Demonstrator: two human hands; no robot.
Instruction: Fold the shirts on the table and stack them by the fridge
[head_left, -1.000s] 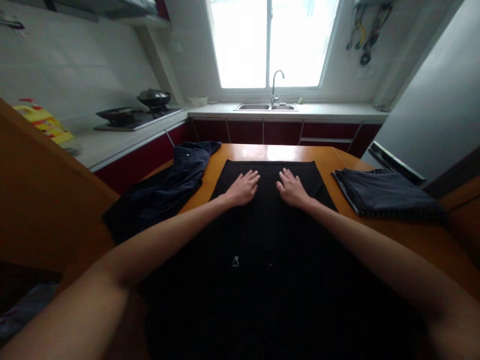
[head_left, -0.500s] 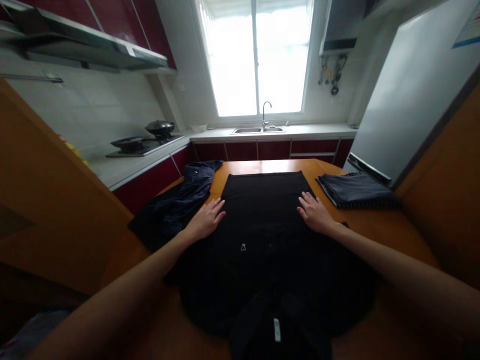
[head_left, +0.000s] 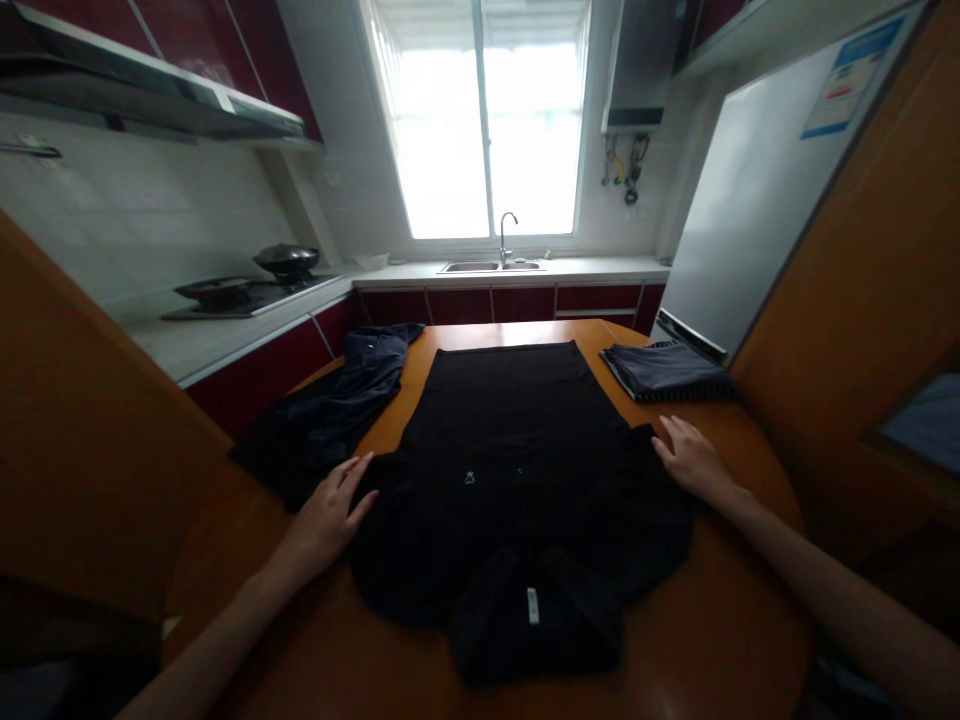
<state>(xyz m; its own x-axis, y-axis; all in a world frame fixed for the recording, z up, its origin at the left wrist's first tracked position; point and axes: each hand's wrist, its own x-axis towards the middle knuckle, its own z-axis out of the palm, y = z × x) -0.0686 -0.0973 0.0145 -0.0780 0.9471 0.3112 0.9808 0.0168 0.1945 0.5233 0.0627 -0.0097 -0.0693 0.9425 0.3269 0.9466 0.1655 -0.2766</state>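
A black collared shirt (head_left: 510,470) lies spread flat on the orange wooden table (head_left: 705,620), collar toward me. My left hand (head_left: 330,515) lies flat with fingers stretched out at the shirt's left sleeve edge. My right hand (head_left: 694,460) rests open at the right sleeve edge, fingers extended. Neither hand holds anything.
A crumpled dark blue garment (head_left: 337,405) lies at the table's left edge. A folded grey garment (head_left: 664,370) sits at the far right. Beyond are the kitchen counter with a sink (head_left: 491,267), a stove with a wok (head_left: 285,262), and a fridge (head_left: 742,220) on the right.
Both hands slid from the middle of the shirt outward and back toward me, ending at the sleeves. The view pulled back, showing the whole shirt with its collar.
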